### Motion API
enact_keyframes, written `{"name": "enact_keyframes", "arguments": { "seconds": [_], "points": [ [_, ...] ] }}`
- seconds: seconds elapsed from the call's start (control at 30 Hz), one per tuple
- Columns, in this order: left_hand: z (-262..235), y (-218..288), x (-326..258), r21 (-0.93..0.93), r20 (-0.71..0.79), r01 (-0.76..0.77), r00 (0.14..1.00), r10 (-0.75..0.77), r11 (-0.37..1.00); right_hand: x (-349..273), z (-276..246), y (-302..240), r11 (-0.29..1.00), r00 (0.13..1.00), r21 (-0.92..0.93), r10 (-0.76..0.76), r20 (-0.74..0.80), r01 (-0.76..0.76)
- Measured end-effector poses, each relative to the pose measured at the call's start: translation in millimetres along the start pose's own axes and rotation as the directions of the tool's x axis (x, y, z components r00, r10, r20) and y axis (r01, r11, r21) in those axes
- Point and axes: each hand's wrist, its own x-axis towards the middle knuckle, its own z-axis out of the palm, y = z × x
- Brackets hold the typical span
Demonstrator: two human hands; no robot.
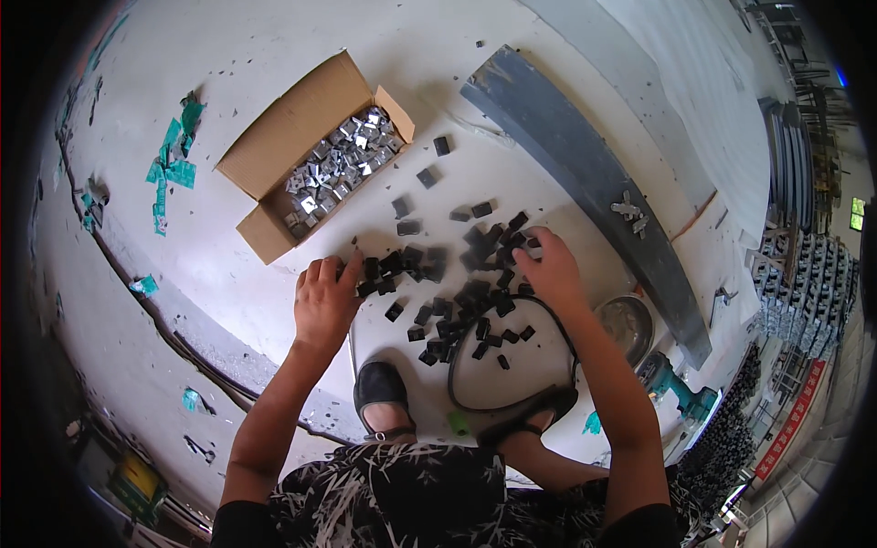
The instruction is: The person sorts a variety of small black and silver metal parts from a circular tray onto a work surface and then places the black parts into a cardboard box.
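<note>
A loose pile of small black rectangular plastic pieces (473, 297) is spread over the white surface in front of my feet. At the pile's left edge, my left hand (327, 297) has its fingers curled together, with the thumb against the nearest pieces. What lies between those fingertips is hidden. On the opposite side, my right hand (554, 270) pinches a small black plastic piece (533, 242) at its fingertips. Beyond my left hand stands an open cardboard box (283, 119) filled with shiny metal brackets (343, 160).
A long dark grey panel (585, 173) lies to the right, with a few metal pieces on it. A round metal bowl (626, 329) and a teal power tool (681, 388) sit near my right forearm. A black cable (452, 384) loops by my feet. Green scraps (174, 164) lie left.
</note>
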Motion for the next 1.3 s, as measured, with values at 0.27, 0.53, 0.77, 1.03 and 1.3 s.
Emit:
{"name": "enact_keyframes", "arguments": {
  "seconds": [0.27,0.53,0.77,1.03,1.3],
  "points": [
    [14.1,24.2,18.6,-0.083,-0.061,-0.125,0.991,0.120,0.989,-54.2,13.1,0.2,0.860,0.969,-0.477,-0.072,0.238,0.181],
    [10.5,37.4,28.5,-0.233,0.080,-0.126,0.986,0.148,0.964,-47.1,15.3,-4.4,0.965,0.976,-0.160,-0.195,0.095,0.208],
    [-10.4,-10.2,3.9,-0.171,0.057,-0.274,0.956,0.288,0.946,-105.1,-6.0,38.5,0.896,0.962,-0.435,0.031,0.273,0.095],
    [-42.8,-18.4,-26.1,-0.238,-0.003,-0.227,0.972,0.233,0.944,-137.0,21.1,41.3,0.831,0.943,-0.500,-0.085,0.322,0.245],
    [-30.0,-66.3,-64.8,-0.013,0.087,-0.099,0.991,0.100,0.995,-98.9,43.9,35.2,0.739,0.918,-0.548,-0.276,0.284,0.392]
  ]
}}
